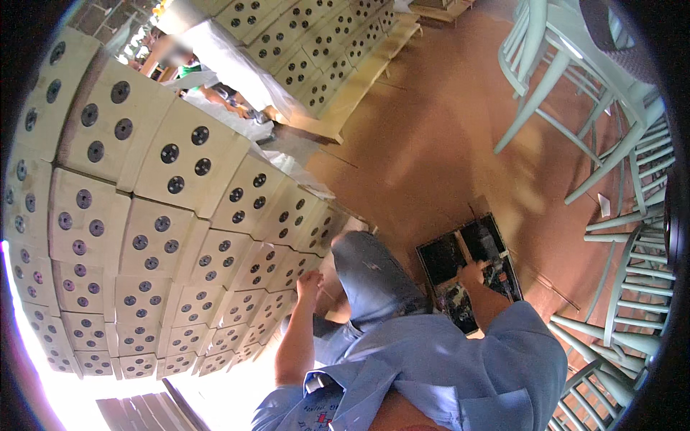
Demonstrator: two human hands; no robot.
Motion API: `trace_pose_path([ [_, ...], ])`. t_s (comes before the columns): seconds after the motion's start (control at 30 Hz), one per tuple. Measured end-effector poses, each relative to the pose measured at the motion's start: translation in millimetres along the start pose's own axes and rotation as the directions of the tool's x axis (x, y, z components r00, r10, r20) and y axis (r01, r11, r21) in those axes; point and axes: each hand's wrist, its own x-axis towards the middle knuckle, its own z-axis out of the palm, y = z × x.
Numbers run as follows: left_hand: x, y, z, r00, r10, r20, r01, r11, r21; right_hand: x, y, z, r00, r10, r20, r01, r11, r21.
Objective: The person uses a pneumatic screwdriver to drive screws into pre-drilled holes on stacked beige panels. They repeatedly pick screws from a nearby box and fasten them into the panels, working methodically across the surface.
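Observation:
My right hand [471, 274] reaches down into a dark, open toolbox [425, 253] on the floor to my right. Its fingers look apart, above a jumble of small tools and parts [453, 298]. A dark, bulky tool [489, 241] lies in the far right part of the box, too shaded to name. My left hand [309, 284] is raised beside the tall stack of cream-coloured blocks [190, 237], its fingers curled closed. Whatever it may hold is hidden. The blocks carry groups of round black discs on their faces.
Pale green wooden chairs [625, 287] crowd the right side. Ahead, a second stack of cream blocks [316, 54] rests on a wooden pallet [366, 79]. Another person [230, 97] is beyond the near stack, by white sheeting [223, 61]. Brown floor [424, 129] runs between the stacks and chairs.

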Motion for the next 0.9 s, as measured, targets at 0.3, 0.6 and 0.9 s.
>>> trace_pose_path([
  [0.3,21,-17,-62,0.983,-0.144,0.114,0.079,0.892,0.446,-38,-14,-17,0.991,0.047,0.121,-0.038,0.996,-0.076],
  [0.6,18,98,-89,0.954,-0.157,0.257,-0.078,0.697,0.713,-28,-26,-8,0.993,0.096,0.070,-0.092,0.994,-0.065],
  [0.9,37,-3,7,0.802,-0.356,0.480,-0.341,0.387,0.857,-34,-28,-36,0.972,0.149,0.180,-0.162,0.985,0.057],
])
